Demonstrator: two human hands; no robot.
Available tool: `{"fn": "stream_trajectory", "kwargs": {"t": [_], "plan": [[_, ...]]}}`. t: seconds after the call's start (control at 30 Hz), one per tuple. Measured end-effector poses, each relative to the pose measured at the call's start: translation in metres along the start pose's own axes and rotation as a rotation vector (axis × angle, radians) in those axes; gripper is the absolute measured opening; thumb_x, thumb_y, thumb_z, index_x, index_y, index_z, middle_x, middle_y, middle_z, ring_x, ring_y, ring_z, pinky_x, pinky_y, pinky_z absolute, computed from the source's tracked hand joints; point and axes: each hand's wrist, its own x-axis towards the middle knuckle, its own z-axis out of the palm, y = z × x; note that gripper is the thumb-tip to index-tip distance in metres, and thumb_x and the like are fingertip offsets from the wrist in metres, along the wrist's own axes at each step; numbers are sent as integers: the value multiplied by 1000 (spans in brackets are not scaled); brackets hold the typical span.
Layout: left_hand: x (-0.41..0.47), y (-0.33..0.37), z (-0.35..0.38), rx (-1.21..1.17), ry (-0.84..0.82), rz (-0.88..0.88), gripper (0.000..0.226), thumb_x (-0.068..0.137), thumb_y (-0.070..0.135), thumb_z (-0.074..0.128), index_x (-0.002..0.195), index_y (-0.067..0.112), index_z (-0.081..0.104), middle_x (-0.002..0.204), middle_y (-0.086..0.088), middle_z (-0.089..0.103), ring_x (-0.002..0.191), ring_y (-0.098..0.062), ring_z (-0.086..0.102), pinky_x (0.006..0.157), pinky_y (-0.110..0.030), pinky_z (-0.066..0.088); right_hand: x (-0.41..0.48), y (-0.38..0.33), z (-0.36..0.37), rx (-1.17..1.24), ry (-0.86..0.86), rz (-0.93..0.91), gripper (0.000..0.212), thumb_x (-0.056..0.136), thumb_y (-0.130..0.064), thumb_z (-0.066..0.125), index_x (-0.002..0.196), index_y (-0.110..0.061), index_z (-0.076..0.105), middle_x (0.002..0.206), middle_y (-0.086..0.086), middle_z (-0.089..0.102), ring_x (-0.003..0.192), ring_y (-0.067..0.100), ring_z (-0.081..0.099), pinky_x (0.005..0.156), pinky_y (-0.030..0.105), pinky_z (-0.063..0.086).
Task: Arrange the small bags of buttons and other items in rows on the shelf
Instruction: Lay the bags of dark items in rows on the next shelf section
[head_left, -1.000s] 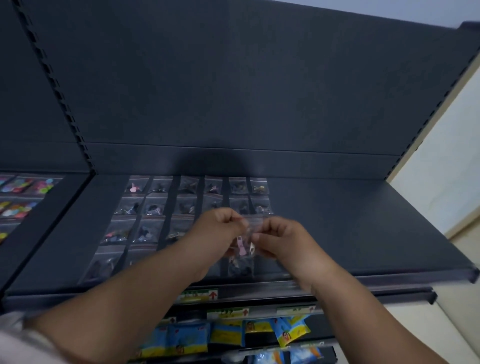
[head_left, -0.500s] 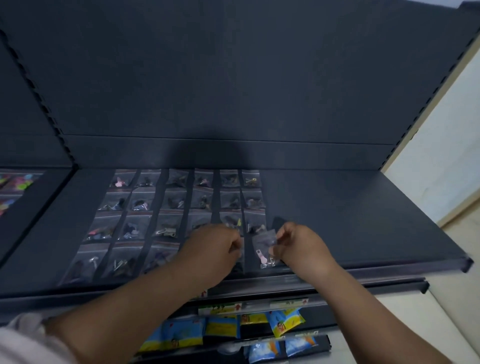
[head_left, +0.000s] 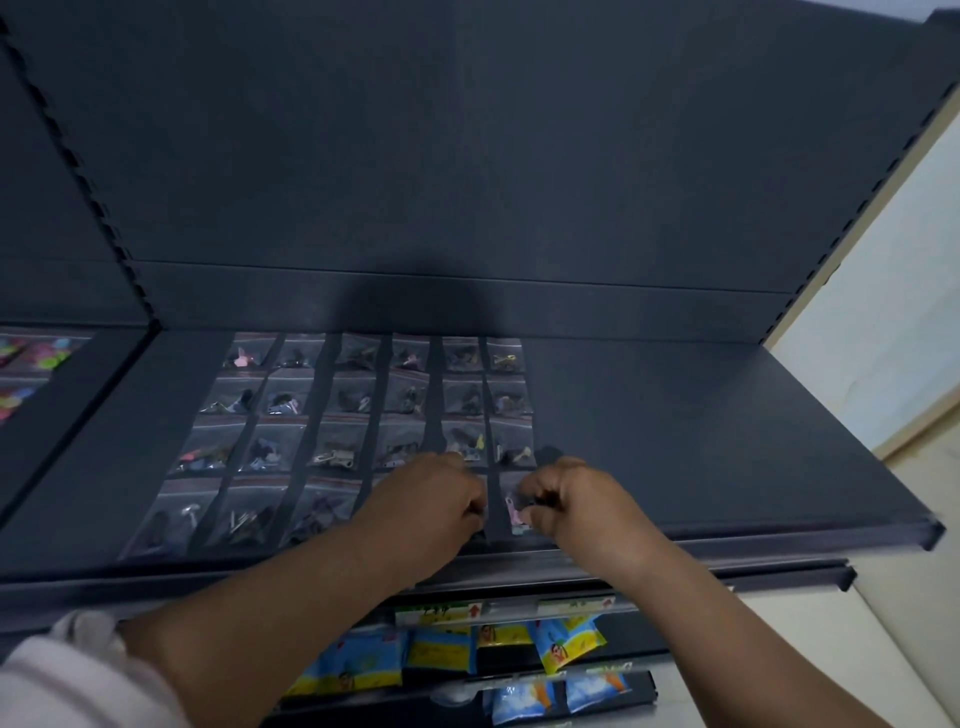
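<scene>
Your right fingers (head_left: 535, 514) pinch a clear bag (head_left: 515, 491) holding a pink piece (head_left: 511, 512); left fingers (head_left: 475, 506) curl, grip unclear. Beyond lie filled bags (head_left: 348, 400).

The left hand (head_left: 431, 499) lies knuckles-up over the front row, so whatever its grip closes on is hidden. The right hand (head_left: 566, 499) covers half of the front bag (head_left: 513, 512) it pinches — only a pink piece shows. Contents of the other small bags (head_left: 343, 452) are too dim to name. The coloured bags (head_left: 31, 358) are cut off at the left edge; forearms hide part of the blue-and-yellow packets (head_left: 441, 649).
</scene>
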Motion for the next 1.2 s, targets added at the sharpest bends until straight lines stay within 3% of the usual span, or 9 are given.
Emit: {"fn": "stream_trajectory", "kwargs": {"t": [0.23, 0.47, 0.53, 0.6, 0.7, 0.8, 0.93, 1.07, 1.2], "plan": [[-1, 0, 0, 20, 4, 15, 25, 93, 34, 53, 109, 20, 66, 108, 0, 55, 103, -16, 48, 87, -30, 43, 1, 1, 1, 14, -17, -16, 17, 87, -26, 64, 103, -20, 68, 98, 0, 52, 87, 15, 53, 72, 21, 39], [9, -12, -7, 92, 139, 33, 27, 96, 21, 45, 118, 16, 59, 118, -2, 54, 111, -20, 47, 93, -28, 38, 19, -2, -4, -16, 230, -80, 17, 91, -16, 56, 102, -14, 69, 99, 2, 61, 92, 18, 58, 78, 23, 45], [13, -14, -9, 133, 90, 29, 37, 97, 24, 42, 132, 14, 49, 138, -3, 45, 126, -22, 39, 105, -31, 32, 26, -3, -4, -72, 217, -135, 23, 91, -9, 51, 106, -13, 68, 107, 2, 63, 101, 19, 58, 83, 22, 45], [14, -13, -11, 151, -5, 31, 48, 100, 31, 37, 144, 14, 33, 153, -2, 26, 139, -19, 23, 114, -30, 18, 31, -4, -3, -90, 153, -154, 35, 91, -2, 45, 118, -15, 64, 128, 1, 57, 118, 18, 52, 94, 15, 37], [15, -11, -15, 163, -114, 40, 55, 101, 38, 31, 149, 14, 19, 158, -2, 12, 144, -16, 10, 116, -30, 6, 36, -2, -3, -125, 43, -152, 52, 90, 4, 42, 134, -22, 51, 147, -5, 39, 134, 10, 35, 102, 8, 23], [17, -13, -15, 149, -165, 37, 55, 101, 39, 30, 149, 15, 20, 158, -2, 14, 143, -16, 13, 115, -29, 5, 37, -1, -4, -158, -28, -156, 53, 86, 8, 42, 133, -15, 52, 144, 2, 43, 133, 17, 38, 107, 22, 33], [17, -15, -15, 119, -163, 33, 52, 101, 39, 32, 147, 16, 27, 156, -1, 20, 141, -16, 19, 114, -27, 8, 35, -2, -7, -182, -52, -159, 55, 82, 9, 42, 131, -14, 54, 139, 6, 50, 125, 20, 46, 103, 29, 38], [18, -16, -14, 111, -164, 29, 52, 100, 40, 32, 146, 17, 29, 156, -1, 19, 141, -17, 19, 114, -28, 8, 35, -1, -8, -155, -49, -163, 57, 82, 11, 42, 131, -14, 53, 141, 3, 47, 127, 19, 45, 104, 28, 37], [19, -17, -13, 95, -143, 20, 47, 100, 40, 34, 140, 16, 40, 148, -2, 33, 134, -18, 29, 111, -27, 15, 36, 2, -6, -127, -24, -164, 51, 84, 9, 41, 126, -14, 58, 132, 4, 53, 119, 20, 51, 99, 28, 41]]}}
